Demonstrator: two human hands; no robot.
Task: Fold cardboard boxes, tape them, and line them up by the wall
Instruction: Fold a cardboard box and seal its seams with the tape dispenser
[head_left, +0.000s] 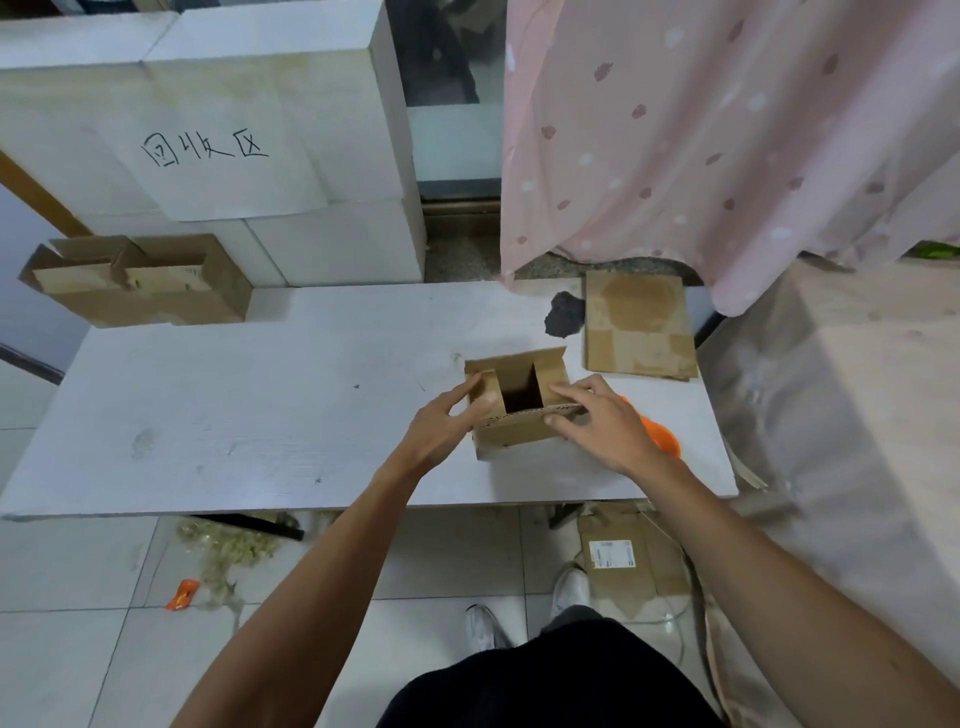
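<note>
Your two bare forearms reach from the near edge over the white wooden table (208, 415) to the small brown cardboard box (511, 431), which stands on the right part of the table, close to the near edge.

Your left hand (441, 423) has its fingers almost straight and a little apart, and they touch the left short flap. Your right hand (605, 423) lies over the near right corner. Its fingers are bent onto the right short flap and its thumb is on the outside of the near long flap, so it holds this corner between them.

I judge this box as half done. It is standing up and the two short flaps are turned inward, but the long flaps are not closed, and I see no tape on it. The middle is open and dark, and I see nothing inside.

An orange plastic object (662, 436) is on the table just beside your right hand, partly hidden. I cannot tell if it is the tape tool.

At the far left, the open brown cardboard carton (156, 296) already stands against the stacked white foam blocks (322, 244). I cannot tell if it is taped or what it contains.

On the far right of the table, the flat brown cardboard sheet (639, 332) is not yet folded. Another flattened cardboard piece with a white label (623, 569) lies on the floor below.
</note>
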